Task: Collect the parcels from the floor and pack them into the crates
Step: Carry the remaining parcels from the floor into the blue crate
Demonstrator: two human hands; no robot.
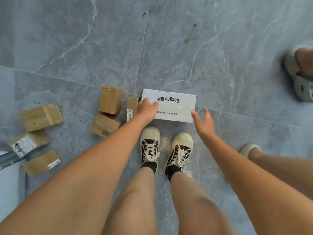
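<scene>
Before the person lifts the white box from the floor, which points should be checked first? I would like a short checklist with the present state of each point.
1. Left hand on the white box: ok, its fingers are curled over the box's left end.
2. Right hand on the box: not ok, it is open and just off the right corner.
3. Box lying flat on the floor: ok.
4. Box closed: ok, the flaps meet along the top seam.
5. Room at the left end: not ok, a narrow brown parcel stands right beside it.
6. Crate ready to receive the box: cannot tell, no crate is in view.
</scene>
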